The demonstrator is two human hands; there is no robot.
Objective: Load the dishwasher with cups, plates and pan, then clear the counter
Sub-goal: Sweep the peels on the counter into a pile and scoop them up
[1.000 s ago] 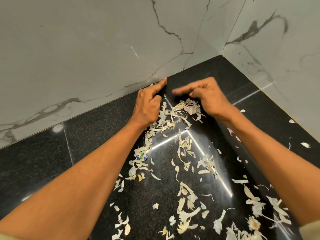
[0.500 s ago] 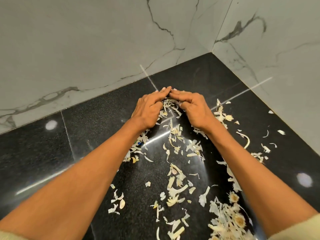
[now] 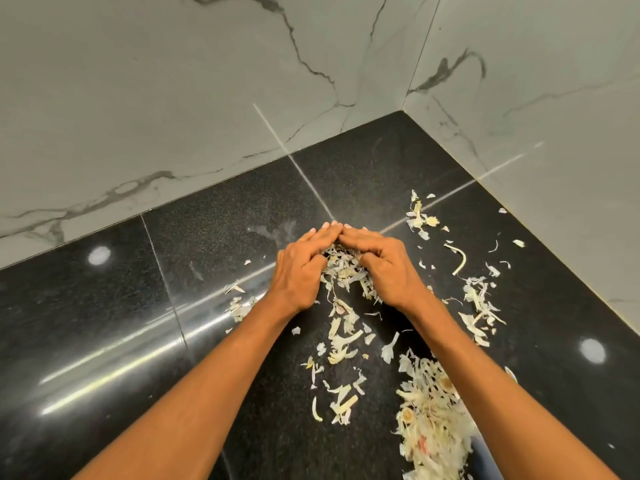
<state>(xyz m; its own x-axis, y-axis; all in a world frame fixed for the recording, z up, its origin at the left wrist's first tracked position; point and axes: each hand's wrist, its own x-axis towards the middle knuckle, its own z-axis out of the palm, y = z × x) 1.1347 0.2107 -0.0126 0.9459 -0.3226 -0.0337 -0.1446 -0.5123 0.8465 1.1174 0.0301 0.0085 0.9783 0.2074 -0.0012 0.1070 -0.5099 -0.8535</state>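
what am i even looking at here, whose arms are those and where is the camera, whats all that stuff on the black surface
There is no machine here. The arms belong to a person wearing one wide-angle camera on the head, so you look forward and down at their own hands. The left hand and right hand are cupped together, fingertips touching, around a small heap of scraps on a shiny black counter in a corner of marble-look walls. More pale, papery scraps that look like vegetable peelings lie scattered around, with a bigger pile near the right forearm. Nothing is lifted: the hands seem to be gathering the scraps, part of clearing the counter.
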